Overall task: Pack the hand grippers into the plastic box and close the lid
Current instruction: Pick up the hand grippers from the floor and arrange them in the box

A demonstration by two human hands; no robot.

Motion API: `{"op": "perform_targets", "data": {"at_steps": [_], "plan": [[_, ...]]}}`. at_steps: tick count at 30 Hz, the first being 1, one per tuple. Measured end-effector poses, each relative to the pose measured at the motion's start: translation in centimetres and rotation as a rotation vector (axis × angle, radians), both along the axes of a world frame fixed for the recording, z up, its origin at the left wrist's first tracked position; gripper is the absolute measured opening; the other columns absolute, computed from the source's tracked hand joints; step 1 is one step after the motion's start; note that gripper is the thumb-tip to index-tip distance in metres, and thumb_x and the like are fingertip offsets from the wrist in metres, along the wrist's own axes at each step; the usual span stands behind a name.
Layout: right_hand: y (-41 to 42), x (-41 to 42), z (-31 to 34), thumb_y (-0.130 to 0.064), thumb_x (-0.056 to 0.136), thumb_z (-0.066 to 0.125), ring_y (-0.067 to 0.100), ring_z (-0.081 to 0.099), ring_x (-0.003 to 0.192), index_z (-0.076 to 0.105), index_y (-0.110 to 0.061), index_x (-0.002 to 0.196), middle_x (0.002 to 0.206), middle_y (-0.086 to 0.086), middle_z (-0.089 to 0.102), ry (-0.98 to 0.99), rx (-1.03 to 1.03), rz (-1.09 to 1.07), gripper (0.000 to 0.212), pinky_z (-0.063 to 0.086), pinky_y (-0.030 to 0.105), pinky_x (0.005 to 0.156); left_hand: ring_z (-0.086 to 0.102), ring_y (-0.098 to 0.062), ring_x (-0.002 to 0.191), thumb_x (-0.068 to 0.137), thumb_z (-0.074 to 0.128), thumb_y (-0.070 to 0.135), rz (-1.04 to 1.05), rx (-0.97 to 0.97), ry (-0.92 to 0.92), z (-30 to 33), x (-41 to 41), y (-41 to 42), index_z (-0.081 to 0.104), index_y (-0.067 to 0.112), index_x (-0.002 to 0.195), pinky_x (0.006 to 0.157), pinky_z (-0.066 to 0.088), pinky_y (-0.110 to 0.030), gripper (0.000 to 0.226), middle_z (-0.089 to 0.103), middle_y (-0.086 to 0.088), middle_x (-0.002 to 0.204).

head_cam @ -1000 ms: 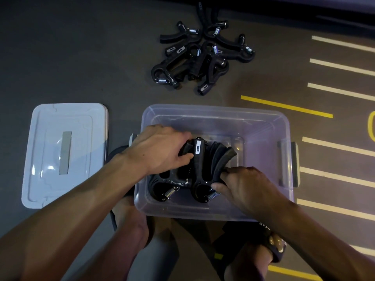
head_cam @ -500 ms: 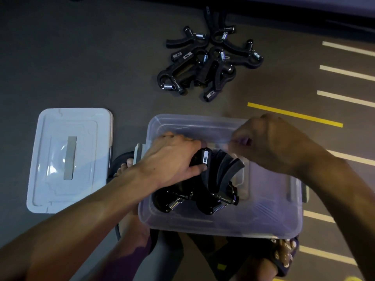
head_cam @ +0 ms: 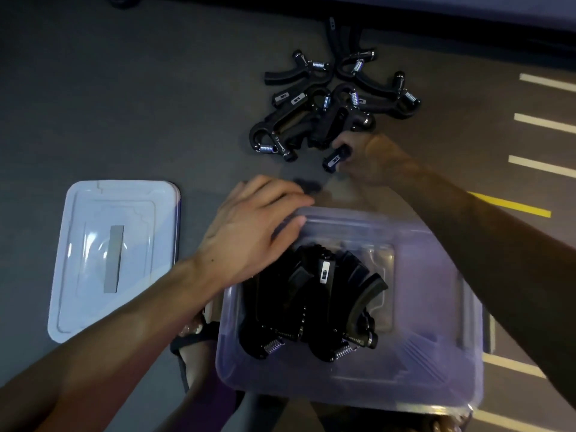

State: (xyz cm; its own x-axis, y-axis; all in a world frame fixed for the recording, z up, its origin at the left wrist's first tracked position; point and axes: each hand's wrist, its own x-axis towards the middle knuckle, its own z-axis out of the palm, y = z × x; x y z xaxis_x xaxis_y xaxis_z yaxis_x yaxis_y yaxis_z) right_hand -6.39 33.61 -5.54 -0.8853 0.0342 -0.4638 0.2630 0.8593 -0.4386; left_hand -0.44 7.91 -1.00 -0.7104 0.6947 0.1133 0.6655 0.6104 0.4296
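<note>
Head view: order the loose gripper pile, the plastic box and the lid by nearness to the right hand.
1. The loose gripper pile, on the floor; the right hand holds a handle at its near edge.
2. The plastic box, below the hand.
3. The lid, far left.

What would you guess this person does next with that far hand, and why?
Probably lift the black hand gripper that the right hand grips at the pile's near edge and carry it into the clear plastic box. Several grippers already lie stacked inside, more remain on the dark floor, and the white lid lies off to the side.
</note>
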Motion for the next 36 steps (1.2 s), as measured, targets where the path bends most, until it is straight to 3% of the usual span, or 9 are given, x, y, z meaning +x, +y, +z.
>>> {"op": "perform_targets", "data": {"at_steps": [3, 7, 10, 14, 17, 22, 28, 32, 36], "plan": [[-1.3, -2.0, -0.7, -0.024, 0.085, 0.067, 0.023, 0.065, 0.105, 0.055, -0.028, 0.131, 0.101, 0.001, 0.065, 0.039, -0.113, -0.063, 0.047, 0.047, 0.023, 0.089, 0.06, -0.022, 0.107, 0.101, 0.055, 0.037, 0.043, -0.009, -0.052, -0.7, 0.0, -0.3, 0.07, 0.022, 0.124, 0.089, 0.046, -0.042, 0.031, 0.068, 0.007, 0.119], [-3.0, -3.6, -1.6, -0.024, 0.087, 0.062, 0.026, 0.056, 0.122, 0.041, -0.035, 0.145, 0.136, 0.005, 0.058, -0.073, -0.057, 0.027, 0.062, 0.041, 0.023, 0.093, 0.061, -0.022, 0.104, 0.101, 0.054, 0.038, 0.041, -0.024, -0.041, -0.5, -0.2, -0.2, 0.071, 0.023, 0.121, 0.087, 0.044, -0.038, 0.03, 0.068, 0.008, 0.117], [-3.1, -4.0, -2.0, -0.024, 0.079, 0.067, 0.027, 0.063, 0.109, 0.055, -0.035, 0.128, 0.123, 0.007, 0.065, 0.018, 0.007, 0.003, 0.052, 0.047, 0.025, 0.089, 0.061, -0.022, 0.103, 0.101, 0.052, 0.039, 0.039, -0.027, -0.045, -0.3, 0.0, -0.2, 0.071, 0.023, 0.121, 0.086, 0.044, -0.039, 0.032, 0.069, 0.008, 0.116], [-1.9, -2.7, 1.1, -0.029, 0.083, 0.066, 0.018, 0.067, 0.098, 0.067, -0.028, 0.109, 0.103, -0.002, 0.071, 0.395, -0.154, -0.187, 0.026, 0.051, 0.027, 0.088, 0.061, -0.021, 0.103, 0.099, 0.054, 0.038, 0.046, -0.022, -0.053, -0.2, 0.0, -0.1, 0.071, 0.023, 0.121, 0.088, 0.044, -0.039, 0.031, 0.068, 0.008, 0.116], [-1.4, 0.8, 5.8, -0.029, 0.092, 0.06, 0.017, 0.068, 0.084, 0.067, -0.024, 0.109, 0.089, -0.003, 0.07, 0.634, -0.398, -0.272, 0.019, 0.054, 0.036, 0.08, 0.06, -0.021, 0.105, 0.1, 0.054, 0.039, 0.049, -0.026, -0.06, -0.1, 0.1, -0.3, 0.07, 0.023, 0.123, 0.089, 0.043, -0.037, 0.032, 0.068, 0.007, 0.118], [-1.7, 7.4, 12.4, -0.03, 0.099, 0.059, 0.015, 0.067, 0.077, 0.055, -0.013, 0.112, 0.085, 0.006, 0.068, 0.704, -0.562, -0.273, 0.022, 0.05, 0.028, 0.07, 0.058, -0.023, 0.11, 0.103, 0.051, 0.038, 0.078, -0.008, -0.053, 0.1, 0.9, -0.4, 0.066, 0.021, 0.128, 0.09, 0.043, -0.039, 0.034, 0.065, 0.005, 0.122], [0.6, 13.1, 16.8, -0.034, 0.098, 0.052, 0.008, 0.063, 0.065, 0.059, 0.003, 0.105, 0.076, 0.007, 0.063, 0.528, -0.667, -0.269, 0.038, 0.052, 0.02, 0.063, 0.05, -0.025, 0.134, 0.104, 0.049, 0.03, 0.127, 0.074, -0.092, -0.2, 3.5, -1.5, 0.057, 0.012, 0.139, 0.112, 0.039, -0.043, 0.039, 0.059, -0.001, 0.139], [0.5, 16.0, 15.1, -0.055, 0.095, 0.052, 0.027, 0.067, 0.064, 0.067, -0.012, 0.088, 0.071, 0.012, 0.067, 0.167, -0.566, -0.159, 0.046, 0.058, 0.053, 0.065, 0.036, -0.019, 0.148, 0.106, 0.047, 0.03, 0.153, 0.1, -0.117, -0.3, 4.2, -1.8, 0.052, 0.011, 0.145, 0.122, 0.03, -0.039, 0.044, 0.051, -0.001, 0.151], [-3.1, 18.0, 11.4, -0.038, 0.098, 0.053, 0.025, 0.068, 0.065, 0.067, -0.007, 0.084, 0.064, 0.01, 0.066, -0.038, -0.596, -0.151, 0.036, 0.06, 0.049, 0.07, 0.038, -0.019, 0.147, 0.106, 0.048, 0.026, 0.144, 0.121, -0.109, -0.4, 4.2, -1.7, 0.053, 0.012, 0.144, 0.122, 0.029, -0.037, 0.041, 0.053, -0.001, 0.15]]}}
